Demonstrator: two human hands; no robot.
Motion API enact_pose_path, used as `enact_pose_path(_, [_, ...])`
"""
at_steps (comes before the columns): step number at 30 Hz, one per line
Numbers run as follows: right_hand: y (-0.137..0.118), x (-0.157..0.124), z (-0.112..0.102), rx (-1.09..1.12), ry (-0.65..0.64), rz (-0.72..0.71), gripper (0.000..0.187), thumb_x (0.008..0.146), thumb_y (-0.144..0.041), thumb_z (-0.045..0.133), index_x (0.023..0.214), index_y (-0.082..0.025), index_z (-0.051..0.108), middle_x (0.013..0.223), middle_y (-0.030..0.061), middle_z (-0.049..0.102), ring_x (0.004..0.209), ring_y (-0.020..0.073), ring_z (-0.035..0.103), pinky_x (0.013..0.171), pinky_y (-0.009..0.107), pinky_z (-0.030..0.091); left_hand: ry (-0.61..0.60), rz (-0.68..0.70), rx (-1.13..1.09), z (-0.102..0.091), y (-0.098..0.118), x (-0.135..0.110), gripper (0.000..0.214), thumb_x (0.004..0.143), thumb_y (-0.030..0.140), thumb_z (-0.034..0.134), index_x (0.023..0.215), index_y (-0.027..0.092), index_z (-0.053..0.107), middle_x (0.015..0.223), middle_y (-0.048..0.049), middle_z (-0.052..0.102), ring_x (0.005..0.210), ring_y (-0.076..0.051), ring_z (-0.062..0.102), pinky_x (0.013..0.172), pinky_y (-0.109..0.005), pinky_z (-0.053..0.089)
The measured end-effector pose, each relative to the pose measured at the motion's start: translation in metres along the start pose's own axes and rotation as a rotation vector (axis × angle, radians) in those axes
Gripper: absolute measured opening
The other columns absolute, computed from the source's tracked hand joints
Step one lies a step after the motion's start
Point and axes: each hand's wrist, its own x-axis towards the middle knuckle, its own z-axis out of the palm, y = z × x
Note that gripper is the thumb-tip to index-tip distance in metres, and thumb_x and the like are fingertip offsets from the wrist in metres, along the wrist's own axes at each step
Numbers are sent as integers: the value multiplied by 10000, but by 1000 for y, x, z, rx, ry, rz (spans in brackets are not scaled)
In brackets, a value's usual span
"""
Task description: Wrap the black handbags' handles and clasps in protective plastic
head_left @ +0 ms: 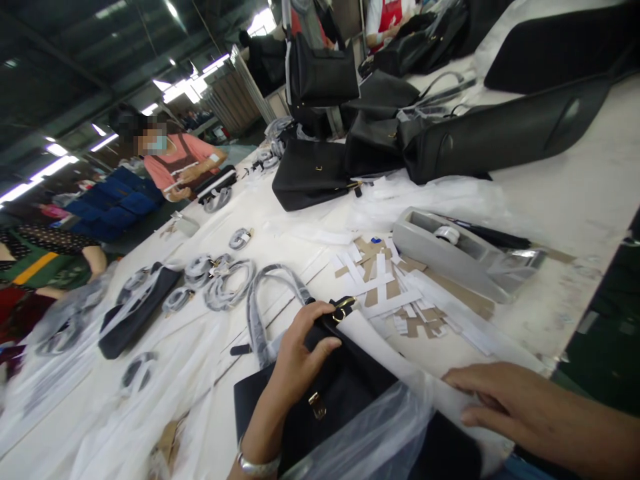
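A black handbag (350, 373) with a gold clasp lies on the table in front of me, its wrapped grey handle (256, 313) looping away to the far side. My left hand (300, 357) grips the bag's top corner beside a gold ring, thumb on the near face. Along the bag's edge runs a white sheet (385, 350), which my right hand (500, 400) pinches at its right side. Clear plastic film (370, 440) lies over the lower part of the bag.
A grey tape dispenser (460, 253) stands beyond the bag, near scattered white and brown strips (390, 280). Black bags (310, 173) fill the back. Wrapped straps (230, 283) and another black bag (135, 313) lie left. A co-worker (185, 160) works across the table.
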Motion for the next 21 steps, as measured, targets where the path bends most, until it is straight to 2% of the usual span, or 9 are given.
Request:
enact_pose_path(2, [1, 5, 1, -33, -4, -32, 259, 862, -431, 576, 974, -269, 744, 979, 90, 741, 912, 312, 680, 805, 400, 521, 25, -66, -8, 0, 0, 5, 295, 887, 318, 652, 1168, 236, 621, 1196, -78, 639, 1139, -231, 589, 1016, -382, 446])
enact_pose_path(5, [-10, 18, -1, -47, 186, -87, 337, 900, -472, 538, 1091, -258, 715, 1065, 107, 722, 958, 304, 664, 841, 411, 510, 74, -218, 45, 2, -1, 13, 360, 887, 342, 638, 1228, 238, 595, 1126, -62, 666, 999, -212, 639, 904, -358, 500])
enact_pose_path(7, [-28, 30, -2, -24, 274, -149, 397, 921, -518, 503, 1155, -252, 683, 1133, 113, 703, 972, 289, 649, 840, 398, 503, 35, -257, 92, 2, -1, 18, 420, 872, 363, 650, 1271, 252, 580, 1099, -50, 680, 957, -214, 646, 876, -360, 508])
enact_pose_path(8, [-39, 37, -2, -13, 278, -175, 418, 925, -535, 493, 1178, -250, 666, 1151, 114, 696, 960, 281, 645, 826, 388, 500, -2, -252, 96, 1, -2, 20, 430, 865, 370, 658, 1274, 257, 586, 1087, -46, 687, 950, -216, 645, 872, -360, 509])
enact_pose_path(10, [-59, 52, -1, -19, 246, -200, 396, 943, -524, 470, 1135, -236, 662, 1096, 109, 705, 903, 259, 640, 792, 360, 480, -64, -231, 45, -1, -4, 23, 444, 849, 369, 678, 1271, 257, 600, 1070, -40, 697, 932, -216, 642, 843, -343, 514])
enact_pose_path(12, [-71, 66, 0, -74, 202, -192, 333, 962, -461, 448, 949, -211, 668, 933, 90, 712, 804, 230, 626, 728, 325, 440, -54, -227, -58, -2, -7, 23, 432, 833, 351, 699, 1245, 240, 626, 1067, -41, 698, 931, -209, 639, 827, -318, 513])
enact_pose_path(14, [-73, 79, 1, -121, 128, -169, 335, 960, -401, 442, 761, -192, 612, 755, 59, 668, 695, 195, 590, 638, 289, 379, 24, -242, -172, -1, -12, 20, 394, 827, 344, 707, 1198, 221, 654, 1051, -43, 704, 923, -201, 642, 818, -303, 513])
enact_pose_path(17, [-65, 91, 2, -118, -13, -175, 348, 925, -389, 487, 648, -184, 541, 602, 7, 569, 572, 141, 507, 541, 255, 280, 146, -248, -286, 6, -16, 15, 325, 824, 341, 710, 1120, 209, 686, 1015, -43, 720, 917, -198, 657, 827, -299, 519])
enact_pose_path(21, [-64, 101, 2, -242, -71, -222, 252, 857, -275, 533, 624, -181, 559, 562, -5, 525, 535, 121, 444, 525, 258, 217, 136, -233, -189, 17, -17, 19, 224, 843, 284, 684, 1056, 223, 714, 1049, -39, 729, 1007, -212, 661, 909, -325, 511])
